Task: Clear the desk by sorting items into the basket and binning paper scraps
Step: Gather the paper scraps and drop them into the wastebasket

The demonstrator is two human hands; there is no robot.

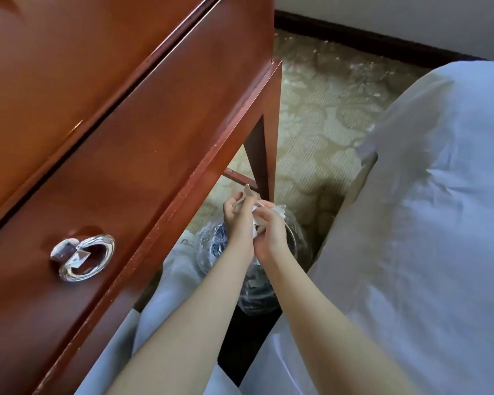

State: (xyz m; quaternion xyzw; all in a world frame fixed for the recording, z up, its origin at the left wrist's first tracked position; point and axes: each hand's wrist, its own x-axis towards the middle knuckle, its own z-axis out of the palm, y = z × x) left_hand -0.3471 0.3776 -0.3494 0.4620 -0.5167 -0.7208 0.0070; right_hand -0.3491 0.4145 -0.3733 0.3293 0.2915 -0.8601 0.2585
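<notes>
While the paper scraps (248, 195) are bunched between the two hands just right of the frame's centre, they hang directly over the bin (257, 297), whose clear plastic liner (208, 249) shows around the wrists. The left hand (236, 216) has its fingers curled round one side of the wad and the right hand (271, 235) grips the other side, so both are grasping paper. A few pale pieces seem to lie inside the bin already.

This looks like the binning step. The next move calls for loosening both hands above the opening so nothing lands on the carpet (325, 115), which shows white bits toward the upper right. On the desk (126, 143), filling the left of the frame, a glass ashtray (83, 256) at lower left holds what looks like one more scrap, likely to need collecting. A white bed (439, 223) fills the right side.
</notes>
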